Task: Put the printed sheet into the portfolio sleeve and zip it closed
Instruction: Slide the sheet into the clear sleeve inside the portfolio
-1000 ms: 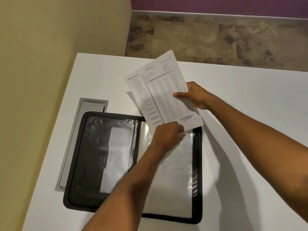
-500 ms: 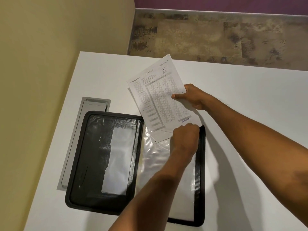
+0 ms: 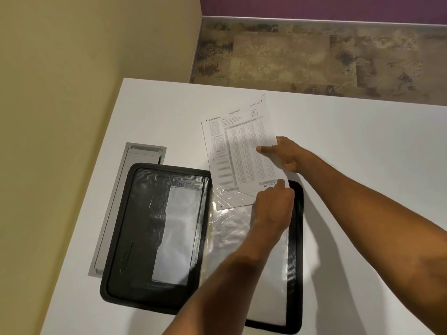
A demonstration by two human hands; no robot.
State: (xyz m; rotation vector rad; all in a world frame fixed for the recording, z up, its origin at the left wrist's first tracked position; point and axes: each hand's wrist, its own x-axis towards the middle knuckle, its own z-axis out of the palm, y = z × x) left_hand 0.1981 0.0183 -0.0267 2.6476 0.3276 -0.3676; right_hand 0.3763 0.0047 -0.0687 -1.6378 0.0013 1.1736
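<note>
A black zip portfolio (image 3: 135,228) lies open on the white table, with clear plastic sleeves (image 3: 232,228) on its right half. The printed sheet (image 3: 242,151), a form with grids of small marks, stands tilted above the top of that half. Its lower left corner sits inside the mouth of the top sleeve. My right hand (image 3: 283,153) pinches the sheet's right edge, thumb on the front. My left hand (image 3: 273,206) grips the sleeve's upper edge at the sheet's bottom right corner. The zipper is hidden from me.
A grey cable hatch (image 3: 125,189) is set into the table (image 3: 362,165), partly under the portfolio's left side. A beige wall runs close along the table's left edge. Patterned floor lies beyond the far edge.
The sheet has dropped lower and its bottom corner has gone into the sleeve. My left hand shifted right along the sleeve's top edge.
</note>
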